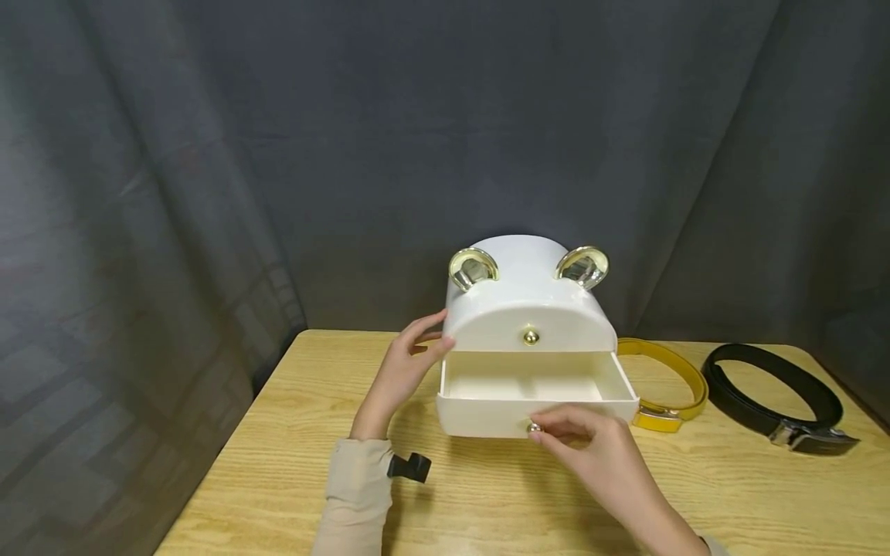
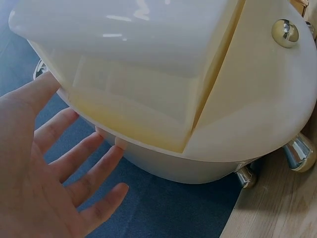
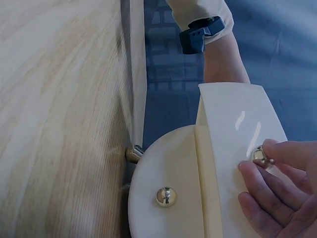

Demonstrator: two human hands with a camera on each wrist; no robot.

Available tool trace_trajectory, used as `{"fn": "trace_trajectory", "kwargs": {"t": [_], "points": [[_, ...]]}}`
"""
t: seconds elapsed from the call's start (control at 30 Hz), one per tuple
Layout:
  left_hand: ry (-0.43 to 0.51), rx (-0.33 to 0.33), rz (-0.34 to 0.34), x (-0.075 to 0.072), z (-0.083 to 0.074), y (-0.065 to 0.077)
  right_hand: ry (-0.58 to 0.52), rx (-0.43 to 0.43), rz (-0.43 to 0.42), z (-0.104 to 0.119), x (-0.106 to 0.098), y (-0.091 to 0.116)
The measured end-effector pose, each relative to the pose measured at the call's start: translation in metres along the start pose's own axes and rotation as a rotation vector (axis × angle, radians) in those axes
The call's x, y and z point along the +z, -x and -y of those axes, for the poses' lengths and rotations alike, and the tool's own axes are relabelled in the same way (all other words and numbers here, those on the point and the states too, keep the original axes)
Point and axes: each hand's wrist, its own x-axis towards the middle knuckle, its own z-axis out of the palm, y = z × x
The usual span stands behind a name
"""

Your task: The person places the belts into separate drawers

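Note:
A white storage box with two gold-rimmed ears stands on the table, its rounded upper drawer closed. The lower drawer is pulled out, and its visible inside holds nothing. At its front, my right hand pinches the round gold knob between thumb and forefinger. My left hand rests against the box's left side with fingers spread and fairly straight, as the left wrist view also shows. Another gold knob sits on the upper drawer.
Right of the box lies a coiled yellow belt, partly hidden behind the drawer. A coiled black belt with a metal buckle lies farther right. Dark grey curtain hangs behind the wooden table.

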Motion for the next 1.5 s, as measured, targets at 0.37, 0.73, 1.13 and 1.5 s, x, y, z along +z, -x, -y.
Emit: {"fn": "trace_trajectory", "kwargs": {"t": [0.37,0.73,1.13,1.5], "points": [[-0.041,0.0,-0.026,-0.002,0.01,-0.005,0.018,-0.022,-0.013,0.001,0.002,0.008],[-0.043,-0.01,0.003,-0.005,-0.025,0.004,0.034,-0.061,-0.019,0.007,0.001,0.014],[-0.034,-0.013,0.01,-0.004,-0.022,0.003,0.033,-0.05,-0.01,0.006,0.0,0.021],[-0.015,0.001,-0.008,0.0,0.011,-0.005,0.064,0.03,0.006,0.01,-0.001,0.026]]}}
